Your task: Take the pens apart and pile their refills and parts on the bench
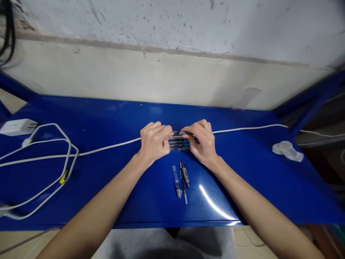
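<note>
Blue metal table fills the middle band of the frame, pale wall behind it along the top. White cable runs left to right across the table, passing behind your hands; it loops on the left side, near a white charger block at the far left edge. Crumpled clear plastic wrap sits at the right side of the table, well apart from your hands.

Your left hand and right hand meet at frame centre — both curled, fingers pinching opposite ends of a small stack of dark pens held between them just above the table. Exact count of pens is hard to tell.

Just below the hands, on the table: a clear pen barrel, a dark pen part and a thin refill — lying side by side, nearly touching.
</note>
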A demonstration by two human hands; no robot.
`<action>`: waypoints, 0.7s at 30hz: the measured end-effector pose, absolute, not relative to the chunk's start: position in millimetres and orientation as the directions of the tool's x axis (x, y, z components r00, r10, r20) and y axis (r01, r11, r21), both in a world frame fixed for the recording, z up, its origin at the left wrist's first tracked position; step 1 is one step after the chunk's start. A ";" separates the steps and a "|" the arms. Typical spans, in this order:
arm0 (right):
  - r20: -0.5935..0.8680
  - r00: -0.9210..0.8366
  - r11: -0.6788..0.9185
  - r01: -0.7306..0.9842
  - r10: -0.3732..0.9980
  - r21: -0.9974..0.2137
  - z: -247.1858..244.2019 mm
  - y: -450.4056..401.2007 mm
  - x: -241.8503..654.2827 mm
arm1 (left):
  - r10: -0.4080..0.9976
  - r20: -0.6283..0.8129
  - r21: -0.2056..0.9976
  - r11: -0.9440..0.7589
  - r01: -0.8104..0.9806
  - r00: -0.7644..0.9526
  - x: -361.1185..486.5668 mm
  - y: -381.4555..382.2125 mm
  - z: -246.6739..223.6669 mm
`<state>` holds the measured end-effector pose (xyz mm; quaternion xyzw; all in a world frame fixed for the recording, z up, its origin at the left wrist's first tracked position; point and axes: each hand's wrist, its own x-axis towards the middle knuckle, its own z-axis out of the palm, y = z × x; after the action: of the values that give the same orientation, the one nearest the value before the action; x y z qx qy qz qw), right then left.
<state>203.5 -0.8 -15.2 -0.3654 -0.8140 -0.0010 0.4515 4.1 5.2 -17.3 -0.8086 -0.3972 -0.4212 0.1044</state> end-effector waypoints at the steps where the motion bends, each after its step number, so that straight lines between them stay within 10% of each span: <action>1: 0.737 -0.321 0.736 0.586 0.595 -0.339 -15.4 -1.2 203.7 | 0.559 0.761 0.171 -0.663 0.729 0.329 4.1 5.3 -17.5; 21: 0.699 -0.348 0.711 0.623 0.625 -0.326 -15.4 -3.6 207.9 | 0.571 0.735 0.146 -0.659 0.738 0.365 14.4 3.7 -17.1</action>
<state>207.9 -3.6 -15.4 -0.3799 -0.8210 0.0012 0.4261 14.4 3.7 -17.1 -0.8195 -0.3994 -0.3975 0.1046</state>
